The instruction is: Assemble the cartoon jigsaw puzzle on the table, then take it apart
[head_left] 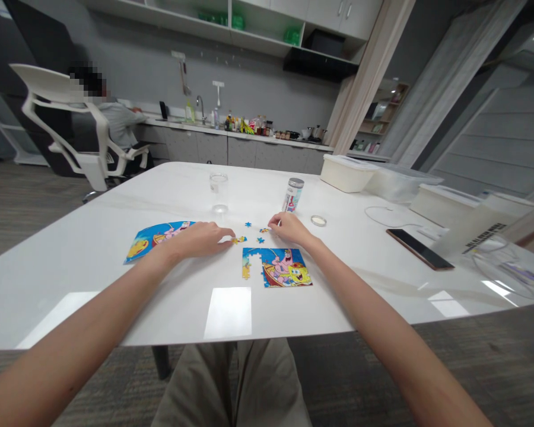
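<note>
A partly assembled cartoon jigsaw (279, 267) lies on the white table (115, 261) in front of me. My left hand (199, 238) rests palm down, fingers curled, with its fingertips touching a small yellow loose piece (239, 240). My right hand (289, 227) has its fingers bent and pinched at a loose piece (264, 230). Two more blue loose pieces (248, 225) (260, 240) lie between the hands. A printed reference picture (158, 238) lies under and left of my left hand.
A clear glass (219, 191), a small tube with a lid (292, 195) and a round cap (318, 220) stand beyond the puzzle. A dark phone (419, 248) and white lidded boxes (347, 172) are to the right. A person sits in a white chair (66, 127) at the far left.
</note>
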Demonstrator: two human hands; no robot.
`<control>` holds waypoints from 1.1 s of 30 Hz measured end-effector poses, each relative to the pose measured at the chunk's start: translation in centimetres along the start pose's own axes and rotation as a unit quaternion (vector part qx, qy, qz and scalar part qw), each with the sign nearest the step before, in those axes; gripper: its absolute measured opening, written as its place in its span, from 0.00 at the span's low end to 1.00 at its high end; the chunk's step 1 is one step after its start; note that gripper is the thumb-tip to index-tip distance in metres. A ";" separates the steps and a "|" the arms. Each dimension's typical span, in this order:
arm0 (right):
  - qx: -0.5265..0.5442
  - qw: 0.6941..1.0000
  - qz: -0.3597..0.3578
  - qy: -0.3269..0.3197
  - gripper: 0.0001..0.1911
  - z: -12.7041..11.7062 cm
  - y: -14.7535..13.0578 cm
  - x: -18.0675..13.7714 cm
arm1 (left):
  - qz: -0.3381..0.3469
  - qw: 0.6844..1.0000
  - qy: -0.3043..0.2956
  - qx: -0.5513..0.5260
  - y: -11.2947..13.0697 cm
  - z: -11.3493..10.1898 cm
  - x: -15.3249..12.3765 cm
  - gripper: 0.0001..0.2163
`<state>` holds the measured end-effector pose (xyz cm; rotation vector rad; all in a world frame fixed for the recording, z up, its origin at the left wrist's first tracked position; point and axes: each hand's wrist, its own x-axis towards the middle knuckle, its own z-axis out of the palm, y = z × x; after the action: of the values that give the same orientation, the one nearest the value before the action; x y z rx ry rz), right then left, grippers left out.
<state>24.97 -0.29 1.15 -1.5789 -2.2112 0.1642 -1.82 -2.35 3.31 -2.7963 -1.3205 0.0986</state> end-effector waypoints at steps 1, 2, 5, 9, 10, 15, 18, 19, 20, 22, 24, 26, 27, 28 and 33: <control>0.002 1.000 -0.012 -0.008 0.11 0.0 -0.1 0.0 | 0.006 1.000 0.001 -0.003 0.0 0.0 0.0 0.20; 0.002 1.000 -0.021 -0.014 0.11 0.0 -0.1 0.0 | 0.012 1.000 0.001 -0.006 0.0 0.0 0.0 0.20; -0.011 0.999 -0.016 -0.026 0.12 0.0 0.3 0.0 | 0.013 1.000 0.000 -0.007 0.0 0.0 0.0 0.19; -0.034 0.998 0.027 -0.042 0.16 -0.2 1.2 0.0 | 0.006 1.000 -0.004 -0.010 -0.1 -0.2 -0.1 0.18; -0.039 0.998 0.034 -0.036 0.15 -0.2 1.4 0.0 | 0.004 1.000 -0.005 -0.012 -0.1 -0.3 -0.1 0.18; -0.022 0.999 -0.019 0.019 0.13 0.1 1.3 0.0 | -0.018 1.000 0.009 -0.014 -0.1 -0.3 0.0 0.17; 0.019 0.993 -0.119 0.007 0.14 0.9 0.4 0.0 | -0.023 1.000 0.010 -0.012 0.0 -0.2 0.1 0.18; 0.026 0.989 -0.145 -0.006 0.16 1.3 0.1 0.0 | -0.022 1.000 0.011 -0.011 0.0 -0.1 0.1 0.18; 0.029 0.986 -0.162 -0.022 0.17 1.6 -0.2 0.0 | -0.022 1.000 0.013 -0.009 0.0 -0.1 0.1 0.18; 0.024 0.982 -0.179 -0.056 0.20 2.1 -0.7 -0.1 | -0.018 1.000 0.014 -0.005 0.1 0.0 0.1 0.19; 0.014 0.981 -0.182 -0.072 0.23 2.2 -0.9 -0.2 | -0.015 1.000 0.015 0.001 0.1 0.0 0.1 0.19; 0.006 0.982 -0.178 -0.060 0.24 2.1 -1.0 -0.2 | -0.014 1.000 0.013 0.002 0.1 0.0 0.1 0.19; 0.005 0.984 -0.174 -0.047 0.23 2.0 -1.0 -0.2 | -0.015 1.000 0.012 0.001 0.1 -0.1 0.1 0.19; 0.005 0.985 -0.170 -0.035 0.21 1.9 -1.0 -0.1 | -0.016 1.000 0.012 -0.001 0.1 -0.1 0.0 0.19; 0.007 0.989 -0.143 -0.028 0.12 2.0 -0.9 0.0 | -0.018 1.000 0.016 -0.009 0.1 -0.1 0.0 0.18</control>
<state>23.43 -0.29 -0.33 -1.2451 -2.4447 0.1413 -1.71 -2.47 3.41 -2.7756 -1.3722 0.0411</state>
